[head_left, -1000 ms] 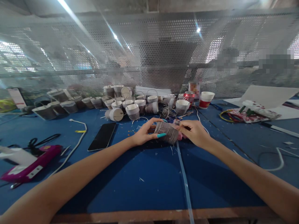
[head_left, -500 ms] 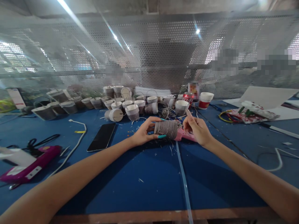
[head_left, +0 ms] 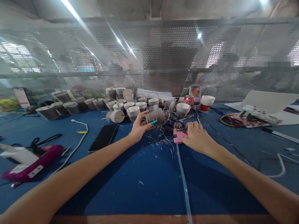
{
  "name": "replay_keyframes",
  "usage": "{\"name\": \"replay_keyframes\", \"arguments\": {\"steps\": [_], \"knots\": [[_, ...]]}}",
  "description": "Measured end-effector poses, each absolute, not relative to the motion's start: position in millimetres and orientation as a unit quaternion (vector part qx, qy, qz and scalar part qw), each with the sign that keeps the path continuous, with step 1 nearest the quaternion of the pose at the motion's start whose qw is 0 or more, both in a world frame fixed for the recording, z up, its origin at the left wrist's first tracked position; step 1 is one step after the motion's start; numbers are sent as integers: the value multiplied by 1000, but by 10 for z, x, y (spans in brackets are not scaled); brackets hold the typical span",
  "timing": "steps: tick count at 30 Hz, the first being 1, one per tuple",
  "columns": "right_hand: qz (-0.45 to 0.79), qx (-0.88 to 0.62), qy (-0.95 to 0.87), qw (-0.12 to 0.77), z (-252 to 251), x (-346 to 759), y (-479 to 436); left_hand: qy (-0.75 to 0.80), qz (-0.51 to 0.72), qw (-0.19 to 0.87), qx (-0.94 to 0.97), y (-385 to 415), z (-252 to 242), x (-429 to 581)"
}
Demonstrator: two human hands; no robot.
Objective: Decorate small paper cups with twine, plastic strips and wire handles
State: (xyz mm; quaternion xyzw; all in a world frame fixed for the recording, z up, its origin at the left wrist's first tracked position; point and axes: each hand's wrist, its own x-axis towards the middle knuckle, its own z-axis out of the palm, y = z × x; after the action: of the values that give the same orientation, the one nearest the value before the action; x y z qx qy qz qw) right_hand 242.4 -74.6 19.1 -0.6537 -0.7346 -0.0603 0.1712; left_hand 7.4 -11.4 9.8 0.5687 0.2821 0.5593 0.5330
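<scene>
A paper cup wound with grey twine (head_left: pixel 155 116) lies on its side between the fingers and thumb of my left hand (head_left: pixel 137 129), just above the blue table. My right hand (head_left: pixel 198 135) is closed over the handle of a pink glue gun (head_left: pixel 177 137), which lies to the right of the cup. From the back of the gun a long translucent glue stick (head_left: pixel 183 174) runs toward the table's front edge. Twine scraps (head_left: pixel 161 141) lie below the cup. The right hand hides most of the handle.
Several twine-wrapped cups (head_left: pixel 133 114) stand and lie along the back. A black phone (head_left: pixel 102 137) and a magenta power strip (head_left: pixel 44 161) are at the left. Stacked paper cups (head_left: pixel 206 103) and a red can (head_left: pixel 188 100) stand behind my right hand.
My left hand has moved the twine-wrapped cup back and left, away from the glue gun. My right hand, raised with a finger out before, has come down onto the gun's handle.
</scene>
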Motion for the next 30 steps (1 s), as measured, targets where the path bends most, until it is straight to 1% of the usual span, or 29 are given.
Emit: {"name": "replay_keyframes", "arguments": {"steps": [5, 9, 12, 15, 17, 19, 21, 22, 25, 30], "knots": [[-69, -645, -750, 125, 148, 2360, -788, 288, 579, 539, 539, -117, 111, 75], [-62, -647, -749, 132, 89, 2381, -726, 300, 589, 532, 530, -92, 85, 73], [-61, -643, -738, 195, 100, 2438, -668, 308, 591, 519, 535, -82, 81, 74], [-48, -630, -706, 320, 182, 2497, -656, 309, 601, 509, 533, -78, 89, 72], [52, -616, -675, 402, 244, 2517, -677, 311, 601, 505, 536, -69, 85, 67], [219, -579, -632, 465, 284, 2514, -706, 307, 594, 510, 541, -52, 71, 60], [365, -518, -583, 509, 295, 2495, -727, 298, 586, 520, 545, -36, 50, 53], [412, -487, -563, 525, 293, 2483, -733, 295, 582, 524, 547, -29, 40, 50], [482, -424, -537, 548, 276, 2454, -738, 291, 568, 528, 560, -21, 18, 43], [487, -397, -536, 563, 261, 2436, -745, 282, 545, 518, 597, -27, 9, 39]]}}
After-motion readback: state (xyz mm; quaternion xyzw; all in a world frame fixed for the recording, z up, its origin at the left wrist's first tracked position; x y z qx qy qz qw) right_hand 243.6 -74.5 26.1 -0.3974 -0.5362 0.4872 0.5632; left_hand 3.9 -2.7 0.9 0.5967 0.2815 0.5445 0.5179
